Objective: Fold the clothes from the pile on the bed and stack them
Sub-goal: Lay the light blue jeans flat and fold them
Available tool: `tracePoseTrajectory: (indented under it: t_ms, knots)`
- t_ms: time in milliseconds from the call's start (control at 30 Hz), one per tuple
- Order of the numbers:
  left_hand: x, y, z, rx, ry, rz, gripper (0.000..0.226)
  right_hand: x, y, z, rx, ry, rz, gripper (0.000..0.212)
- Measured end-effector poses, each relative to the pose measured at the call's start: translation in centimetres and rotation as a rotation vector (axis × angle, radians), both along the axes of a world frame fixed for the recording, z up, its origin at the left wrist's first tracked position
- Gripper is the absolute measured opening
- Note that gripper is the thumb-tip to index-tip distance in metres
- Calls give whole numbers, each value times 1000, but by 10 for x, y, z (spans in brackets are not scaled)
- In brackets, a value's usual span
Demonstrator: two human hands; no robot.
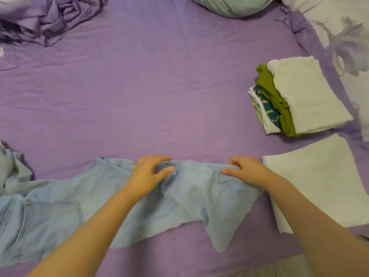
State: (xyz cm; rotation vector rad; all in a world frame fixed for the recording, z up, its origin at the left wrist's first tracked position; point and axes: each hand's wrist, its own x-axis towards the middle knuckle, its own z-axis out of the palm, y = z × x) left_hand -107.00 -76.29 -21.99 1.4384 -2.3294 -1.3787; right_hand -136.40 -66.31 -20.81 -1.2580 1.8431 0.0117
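**A:** What does the head view show?

**B:** A purple bed sheet (159, 80). Light blue jeans (189, 196) lie spread sideways across the near edge, back pocket at the left.

**A:** And the hands?

**B:** The left hand (148, 174) rests on the jeans' far edge, fingers curled over the cloth and thumb pinching a fold. The right hand (245, 169) grips the same edge farther right, fingers tucked around the denim.

**A:** Where are the folded clothes?

**B:** A stack (295, 100) sits at the right, a white piece on top, green and teal beneath. A separate folded white cloth (319, 180) lies nearer, just beside the right forearm.

**A:** Anything else?

**B:** A crumpled purple cloth (50, 19) far left, a pale green pillow (231, 5) at top.
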Motion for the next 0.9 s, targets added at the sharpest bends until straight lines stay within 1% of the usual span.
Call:
tracePoseTrajectory:
  t_ms: [67,100,133,200,233,267,300,333,367,400,433,467,500,533,567,600,633,700,733,767,833,900]
  knots:
    - [-30,17,1,-5,20,-179,66,-1,10,-17,-64,-16,-84,22]
    - [-44,25,-3,-24,-29,-273,71,-3,17,-20,-87,-53,-121,26]
    - [-57,31,-8,-65,-99,-365,73,-7,24,-21,-113,-57,-105,40]
    - [-78,40,-16,-130,-226,-506,70,-19,39,-18,-118,41,97,81]
    - [-87,43,-18,-153,-265,-549,64,-25,49,-18,-103,112,227,95]
    - [-94,45,-21,-178,-285,-563,53,-30,58,-18,-91,200,368,100]
    - [-99,46,-22,-198,-290,-561,40,-33,65,-18,-89,284,494,96]
    - [-102,47,-22,-202,-280,-547,30,-35,71,-17,-109,351,575,85]
    - [-103,47,-20,-175,-238,-520,23,-37,76,-17,-152,379,593,70]
    - [-102,46,-17,-94,-167,-467,19,-39,79,-14,-210,347,545,55]
    - [-100,44,-13,39,-82,-375,16,-41,79,-8,-246,249,431,43]
    - [-98,40,-7,191,13,-254,15,-43,78,-1,-237,94,280,33]
    - [-97,36,-2,317,99,-123,15,-46,76,7,-184,-92,117,25]
    - [-97,31,1,398,163,-2,16,-49,71,14,-144,-244,-26,18]
    - [-100,26,2,423,187,91,17,-54,65,16,-147,-314,-123,11]
    - [-106,22,1,392,166,141,19,-58,57,14,-167,-286,-162,14]
    - [-112,20,-3,327,105,152,20,-62,49,8,-185,-192,-143,19]
    - [-125,19,-10,210,-42,138,20,-66,38,-8,-172,139,13,29]
    - [-130,21,-13,189,-84,134,20,-68,37,-16,-153,262,64,34]
    - [-134,24,-17,184,-109,122,20,-71,40,-26,-151,302,59,35]
    - [-138,29,-18,186,-123,93,19,-74,53,-37,-184,232,-18,32]
    - [-137,32,-11,221,-66,119,15,-72,68,-39,-267,199,-85,28]
